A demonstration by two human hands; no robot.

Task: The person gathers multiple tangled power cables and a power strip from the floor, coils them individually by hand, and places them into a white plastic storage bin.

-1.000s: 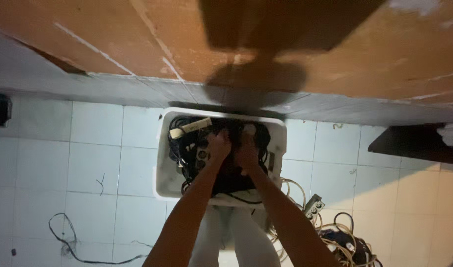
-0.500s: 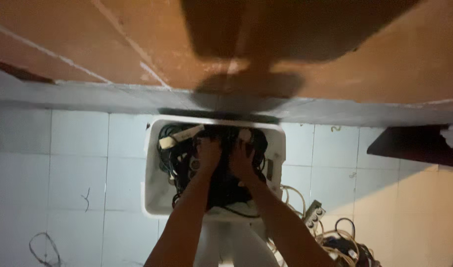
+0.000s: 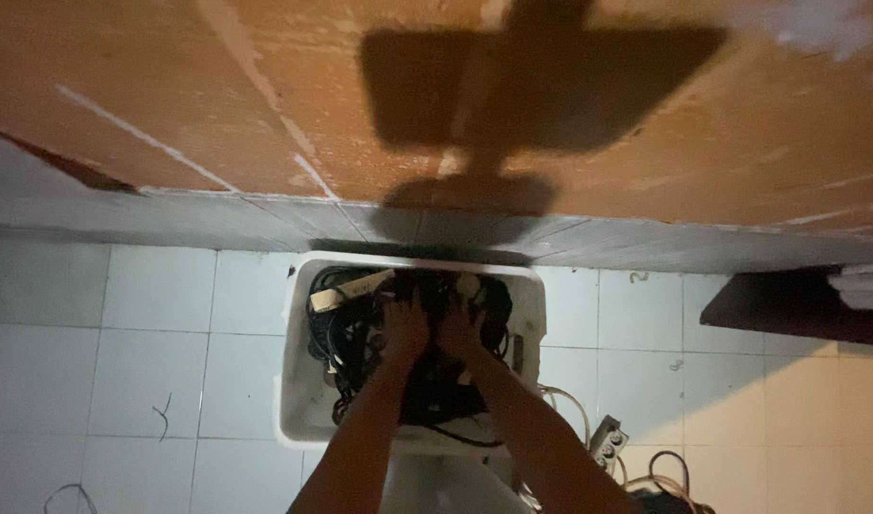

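Note:
A white plastic tub (image 3: 298, 381) stands on the tiled floor against the wall, filled with tangled black cables (image 3: 346, 333). Both my hands reach down into it side by side. My left hand (image 3: 405, 328) presses on the cable heap near the middle. My right hand (image 3: 458, 328) lies just beside it on the same black tangle. Whether the fingers close around a cable is too dark to tell. A beige power strip (image 3: 346, 288) sticks out at the tub's far left corner.
A white power strip (image 3: 606, 440) and loops of pale cable (image 3: 665, 471) lie on the floor right of the tub. A dark board (image 3: 789, 306) lies at the right by the wall. An orange-brown wall rises behind. A thin wire (image 3: 70, 490) lies lower left.
The view has shifted, so the tub sits lower and more central in the frame. My two hands stay together in the cable heap, barely moved.

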